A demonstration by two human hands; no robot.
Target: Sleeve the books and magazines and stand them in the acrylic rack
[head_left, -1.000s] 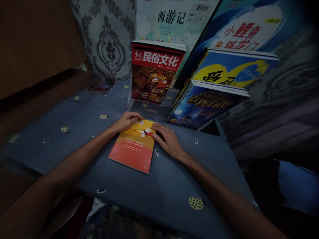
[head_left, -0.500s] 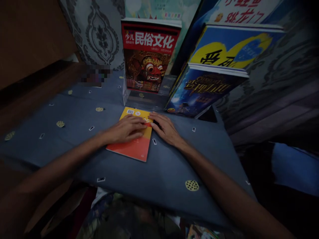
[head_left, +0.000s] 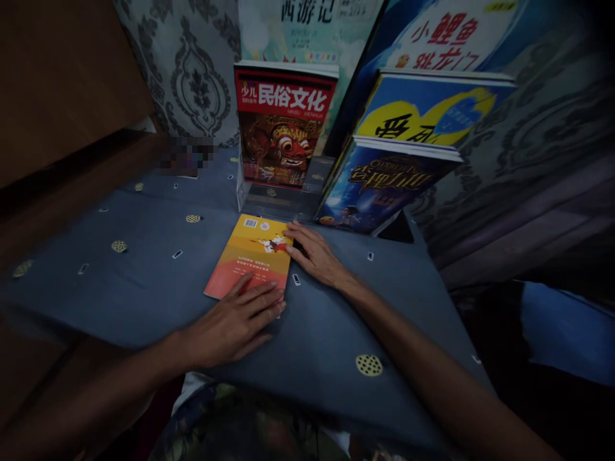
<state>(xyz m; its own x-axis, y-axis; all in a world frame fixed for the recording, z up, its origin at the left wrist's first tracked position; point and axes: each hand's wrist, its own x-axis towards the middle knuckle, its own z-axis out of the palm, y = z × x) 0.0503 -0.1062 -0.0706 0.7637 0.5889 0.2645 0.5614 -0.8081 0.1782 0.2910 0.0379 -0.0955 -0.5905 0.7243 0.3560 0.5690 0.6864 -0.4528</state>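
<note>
A thin book (head_left: 254, 250) with a yellow, orange and red cover lies flat on the dark blue tablecloth, its barcode at the far end and the printed text upside down to me. Across its near edge rests my left hand (head_left: 245, 314), fingers stretched out and partly spread, covering the lower right corner. My right hand (head_left: 314, 253) lies along the book's right edge, fingers extended and fingertips touching the cover near the small white figure.
Behind stands a red book (head_left: 286, 121) in a clear stand (head_left: 269, 198). To its right are a dark blue book (head_left: 384, 186) and a blue-and-yellow book (head_left: 432, 105), with taller books behind. A pixelated item (head_left: 187, 157) sits at the back left. Patterned curtain hangs behind.
My left hand has slid from the middle of the cover toward me to its near edge, uncovering the picture and text. My right hand stays at the right edge. The view has tilted up slightly.
</note>
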